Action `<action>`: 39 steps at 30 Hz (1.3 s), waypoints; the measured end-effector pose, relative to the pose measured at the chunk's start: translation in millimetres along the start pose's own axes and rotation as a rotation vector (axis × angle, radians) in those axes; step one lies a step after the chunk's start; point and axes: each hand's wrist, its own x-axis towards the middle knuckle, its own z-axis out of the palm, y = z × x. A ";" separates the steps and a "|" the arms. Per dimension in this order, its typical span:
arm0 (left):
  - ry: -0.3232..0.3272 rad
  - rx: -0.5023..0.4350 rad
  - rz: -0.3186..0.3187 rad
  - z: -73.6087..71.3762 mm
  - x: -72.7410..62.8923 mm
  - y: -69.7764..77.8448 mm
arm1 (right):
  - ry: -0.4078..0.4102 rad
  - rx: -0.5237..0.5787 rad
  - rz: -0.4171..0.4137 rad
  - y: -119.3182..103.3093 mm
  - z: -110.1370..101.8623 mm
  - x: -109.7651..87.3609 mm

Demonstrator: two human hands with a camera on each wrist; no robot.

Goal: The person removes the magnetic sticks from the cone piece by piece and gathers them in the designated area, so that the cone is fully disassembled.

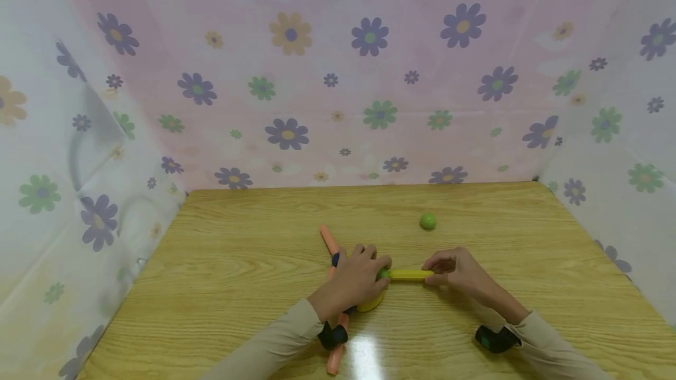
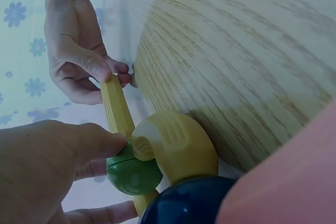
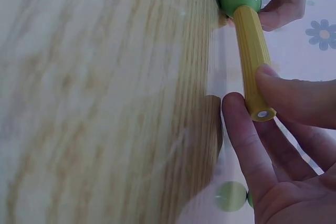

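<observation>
Over the middle of the table, my left hand pinches a green ball between thumb and fingers. A straight yellow ridged rod meets the ball, and its far end is pinched between the thumb and fingers of my right hand. That end, seen in the right wrist view, has a small silvery disc in it. A curved yellow piece runs beside the green ball to a dark blue ball. Orange rods extend from under my left hand and forearm, which hide part of the build.
A loose green ball lies beyond my right hand on the wood-grain table. Flower-patterned cloth surrounds the back and sides. Each wrist wears a dark device.
</observation>
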 end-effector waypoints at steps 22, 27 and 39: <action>-0.052 -0.240 0.058 -1.5 13.8 0.0 | 0.057 -0.010 0.037 -4.5 0.8 -6.0; -0.035 -0.332 0.048 -0.7 15.2 -1.0 | 0.092 -0.031 0.039 -6.4 2.5 -6.7; 0.003 -0.352 0.077 1.1 14.9 0.3 | 0.106 -0.020 0.033 -7.9 4.4 -11.7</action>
